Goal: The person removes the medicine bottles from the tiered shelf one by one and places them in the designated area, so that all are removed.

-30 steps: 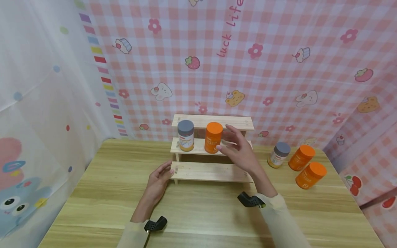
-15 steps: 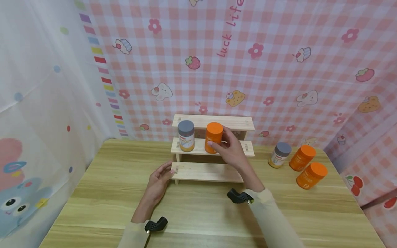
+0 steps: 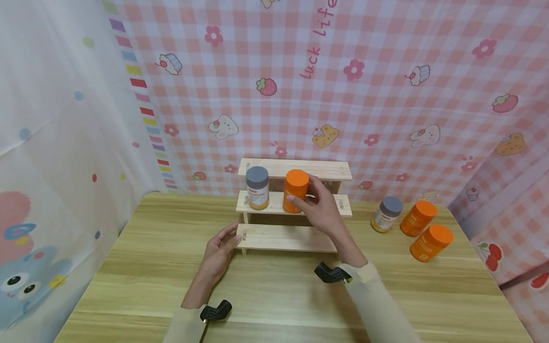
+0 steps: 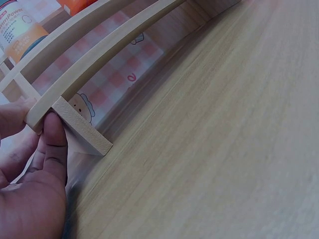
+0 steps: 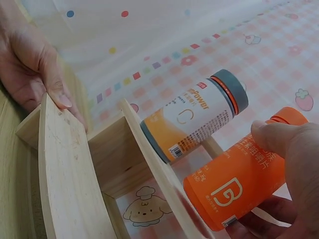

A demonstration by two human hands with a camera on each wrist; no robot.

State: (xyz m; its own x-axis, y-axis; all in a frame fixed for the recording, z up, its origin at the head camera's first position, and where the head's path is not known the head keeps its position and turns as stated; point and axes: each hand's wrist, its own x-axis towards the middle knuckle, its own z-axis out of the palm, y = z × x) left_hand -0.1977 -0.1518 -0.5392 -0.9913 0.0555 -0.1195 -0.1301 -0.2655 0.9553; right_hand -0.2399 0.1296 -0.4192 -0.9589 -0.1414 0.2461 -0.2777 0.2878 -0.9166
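I'd say I'm at the placing step: my right hand (image 3: 321, 209) has thumb and fingers around an orange bottle (image 3: 296, 183) at the middle shelf (image 3: 274, 206) of the wooden rack (image 3: 287, 238), near a grey-capped bottle (image 3: 257, 190) but not touching it. Honestly can't tell from these angles whether its base is fully down on the wood. My left hand (image 3: 218, 252) is pinching the left end of the bottom board, thumb on top. Next move, as I read it, calls for squaring the bottle up and letting go without bumping its neighbour. Count: five bottles, three orange, two grey-capped. Two are at the rack; a second grey-capped bottle (image 3: 386, 215) and two more orange bottles (image 3: 418, 219) (image 3: 431, 244) stand right of it on the table (image 3: 274, 290). Three shelves total.
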